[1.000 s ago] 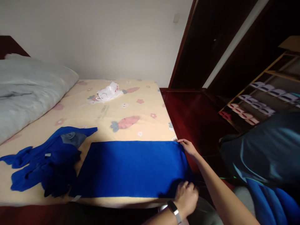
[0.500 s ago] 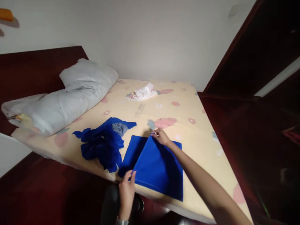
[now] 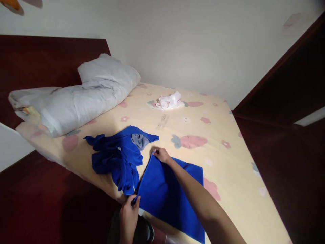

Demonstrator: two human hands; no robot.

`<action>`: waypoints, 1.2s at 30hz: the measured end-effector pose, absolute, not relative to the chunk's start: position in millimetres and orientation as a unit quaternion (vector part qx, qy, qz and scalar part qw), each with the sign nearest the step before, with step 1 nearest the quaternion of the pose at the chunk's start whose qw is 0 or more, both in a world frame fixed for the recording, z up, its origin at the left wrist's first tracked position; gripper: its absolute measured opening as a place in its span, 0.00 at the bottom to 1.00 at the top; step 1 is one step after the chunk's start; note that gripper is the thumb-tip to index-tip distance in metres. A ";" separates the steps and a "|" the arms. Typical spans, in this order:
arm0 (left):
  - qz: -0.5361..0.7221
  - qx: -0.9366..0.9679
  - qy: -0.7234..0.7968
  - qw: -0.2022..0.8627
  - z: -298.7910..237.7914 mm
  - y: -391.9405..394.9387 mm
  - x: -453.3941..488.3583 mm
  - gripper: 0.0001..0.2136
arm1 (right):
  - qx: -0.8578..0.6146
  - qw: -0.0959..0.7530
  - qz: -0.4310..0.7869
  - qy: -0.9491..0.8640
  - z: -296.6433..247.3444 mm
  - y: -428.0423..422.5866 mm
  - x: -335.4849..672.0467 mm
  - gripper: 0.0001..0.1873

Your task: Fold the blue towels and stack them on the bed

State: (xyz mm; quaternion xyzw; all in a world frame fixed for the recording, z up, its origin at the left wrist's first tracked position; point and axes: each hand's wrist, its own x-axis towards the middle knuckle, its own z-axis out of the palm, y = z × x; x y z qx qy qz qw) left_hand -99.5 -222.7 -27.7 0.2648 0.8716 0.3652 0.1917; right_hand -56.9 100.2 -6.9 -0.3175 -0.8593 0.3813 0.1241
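Observation:
A flat, roughly square blue cloth [image 3: 169, 193] lies at the near edge of the bed, partly covered by my right forearm. My left hand [image 3: 129, 215] pinches its near left corner, at the mattress edge. At the far left corner, my right hand [image 3: 161, 155] grips the cloth between thumb and fingers. The cloth's left edge runs fairly straight between both hands. Just left of it sits a crumpled heap of blue cloth [image 3: 119, 159], with a grey cloth piece [image 3: 139, 140] showing at its upper right.
The bed [image 3: 218, 125] has a cream sheet with carrot and flower prints. A grey rolled quilt [image 3: 83, 101] rests by the dark headboard [image 3: 53, 61]. A crumpled white plastic bag [image 3: 170, 101] lies toward the wall [image 3: 193, 44]. Dark red floor borders the bed.
Both hands have brought the lifted edge of the blue cloth leftward and down over its left part, which no longer shows. The view has tilted and shifted slightly.

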 end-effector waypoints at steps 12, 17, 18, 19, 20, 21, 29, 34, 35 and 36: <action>0.591 0.307 0.737 0.112 78.4 -226.9 -61.9 0.18 | -0.267 0.384 0.381 -0.797 201.9 28.0 193.1 0.13; 0.608 0.421 0.663 0.114 146.9 -242.3 -52.7 0.15 | -0.282 0.457 0.305 -0.787 261.0 -46.8 311.7 0.08; 0.626 0.440 0.633 0.117 159.9 -241.1 -51.0 0.14 | -0.287 0.473 0.293 -0.780 266.2 -58.3 327.9 0.07; 0.636 0.454 0.612 0.119 173.0 -237.3 -48.5 0.13 | -0.293 0.488 0.284 -0.771 269.3 -67.4 341.5 0.07; 0.641 0.463 0.602 0.115 186.4 -230.5 -45.1 0.12 | -0.303 0.502 0.278 -0.761 270.6 -73.9 352.7 0.07; 0.637 0.469 0.602 0.108 199.8 -220.9 -40.7 0.11 | -0.315 0.512 0.274 -0.750 270.1 -77.9 361.5 0.06; 0.562 0.547 0.598 0.166 229.3 -89.8 -6.7 0.13 | -0.414 0.540 0.337 -0.651 219.9 -44.2 387.8 0.13; 0.568 0.519 0.559 0.308 158.5 21.4 -7.4 0.17 | -0.494 0.493 0.379 -0.608 149.1 49.4 371.0 0.22; 0.560 0.514 0.571 0.308 143.0 44.3 -7.7 0.17 | -0.505 0.487 0.375 -0.606 133.1 73.5 362.5 0.23; 0.543 0.509 0.599 0.295 127.5 64.3 -8.0 0.16 | -0.518 0.485 0.371 -0.599 116.4 96.0 353.5 0.24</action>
